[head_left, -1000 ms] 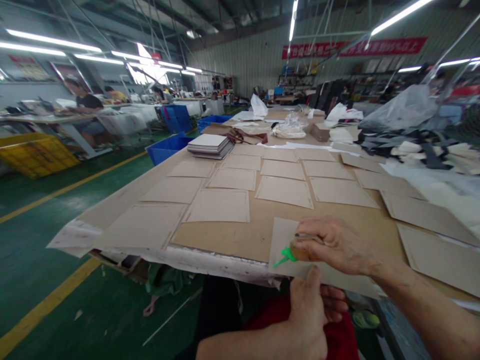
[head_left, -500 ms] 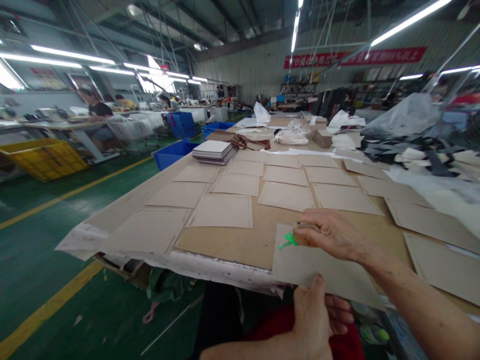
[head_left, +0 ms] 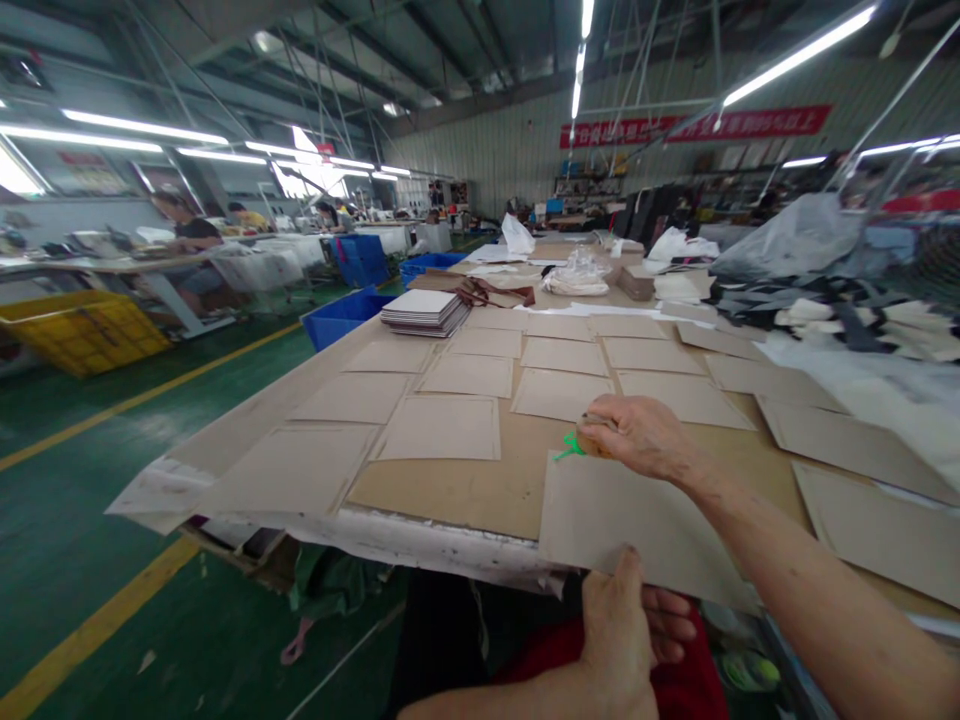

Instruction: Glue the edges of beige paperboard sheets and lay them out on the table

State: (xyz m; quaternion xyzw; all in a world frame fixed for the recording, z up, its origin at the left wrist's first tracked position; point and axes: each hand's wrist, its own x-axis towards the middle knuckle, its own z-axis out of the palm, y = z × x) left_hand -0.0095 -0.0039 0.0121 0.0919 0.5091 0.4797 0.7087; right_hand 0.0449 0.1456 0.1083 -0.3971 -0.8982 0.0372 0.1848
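Note:
My right hand [head_left: 637, 435] is closed around a small brown brush with green bristles [head_left: 571, 446], pressed at the far edge of a grey card sheet [head_left: 615, 520] that overhangs the table's near edge. My left hand [head_left: 626, 630] pinches that sheet's near edge, thumb on top and fingers beneath. Rows of similar grey card sheets [head_left: 442, 428] lie flat across the brown table [head_left: 450, 490] beyond.
A stack of boards [head_left: 424, 310] sits at the far left of the table, beside blue crates [head_left: 341, 312]. Plastic bags and dark and white cut pieces [head_left: 840, 300] are piled on the right. A yellow crate [head_left: 79, 330] and other seated workers are far left.
My right hand with the brush has slid away from me, from the middle of the sheet to its far edge. My left hand keeps its grip on the near edge.

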